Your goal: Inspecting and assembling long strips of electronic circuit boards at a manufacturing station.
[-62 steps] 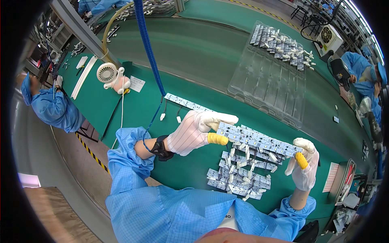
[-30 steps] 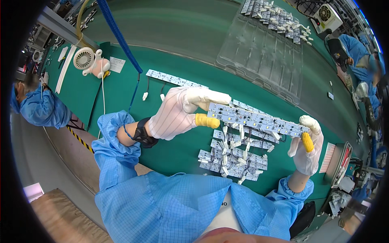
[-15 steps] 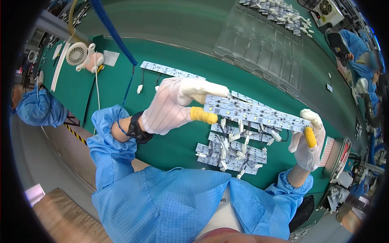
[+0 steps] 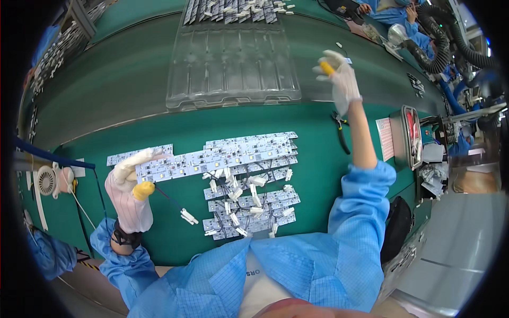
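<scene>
My left hand (image 4: pixel 129 199), in a striped white glove with a yellow finger cot on the thumb, pinches the left end of a long LED circuit board (image 4: pixel 197 162). A cable with a white connector (image 4: pixel 189 216) hangs below that end. The board's right part lies over or just above a stack of similar boards (image 4: pixel 252 209) with black wires and white connectors; I cannot tell whether it touches them. My right hand (image 4: pixel 343 82) reaches far forward over the grey surface, fingers apart and somewhat blurred, close to a small cabled piece (image 4: pixel 347 61). Nothing shows in its grasp.
Beyond the green mat lies a clear plastic tray (image 4: pixel 233 99), with more boards (image 4: pixel 233 11) behind it. Pliers (image 4: pixel 341 130) lie at right, beside a metal box (image 4: pixel 407 138). Another LED board (image 4: pixel 117 158) and a small fan (image 4: pixel 46 181) are at left.
My right hand has let go of the board and swung forward and right. The left hand still holds its end, now lower and nearer the stack. The view has turned to the right.
</scene>
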Action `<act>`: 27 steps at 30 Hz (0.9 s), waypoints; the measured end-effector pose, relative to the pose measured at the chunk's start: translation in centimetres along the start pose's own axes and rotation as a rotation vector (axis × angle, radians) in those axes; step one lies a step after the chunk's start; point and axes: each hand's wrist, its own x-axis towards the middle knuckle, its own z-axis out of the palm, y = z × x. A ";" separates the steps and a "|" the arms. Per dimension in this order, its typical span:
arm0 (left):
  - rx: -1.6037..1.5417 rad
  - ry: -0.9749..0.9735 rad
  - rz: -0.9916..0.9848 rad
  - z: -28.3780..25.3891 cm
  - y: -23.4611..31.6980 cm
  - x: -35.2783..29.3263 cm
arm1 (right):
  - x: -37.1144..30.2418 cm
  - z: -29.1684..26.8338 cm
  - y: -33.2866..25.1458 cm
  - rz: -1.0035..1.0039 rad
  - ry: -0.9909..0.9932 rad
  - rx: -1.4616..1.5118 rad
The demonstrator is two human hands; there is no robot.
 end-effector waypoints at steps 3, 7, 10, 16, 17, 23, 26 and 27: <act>-0.043 -0.001 -0.099 0.4 0.1 0.2 | 8.5 -8.0 7.4 0.110 0.301 -0.938; -0.036 0.030 -0.117 0.3 -0.3 -0.2 | 11.2 -6.7 8.3 0.383 0.542 -1.117; -0.067 0.026 -0.150 0.3 -0.5 0.0 | 11.7 -6.9 9.4 0.318 0.308 -1.203; 0.027 -0.003 -0.059 0.3 -0.4 0.5 | 8.9 -1.7 3.8 -0.134 -0.244 -0.105; 0.043 -0.013 -0.043 0.2 -0.5 0.5 | 6.5 0.7 0.9 -0.159 -0.273 -0.011; 0.168 0.028 0.004 0.4 0.1 0.0 | -1.8 6.1 -2.2 -0.631 -0.458 -0.586; 0.155 -0.005 0.010 0.6 0.9 0.1 | -3.1 5.2 -2.9 -0.663 -0.378 -0.725; 0.139 0.014 -0.017 1.0 1.4 0.0 | -3.4 4.9 -3.3 -0.616 -0.285 -0.669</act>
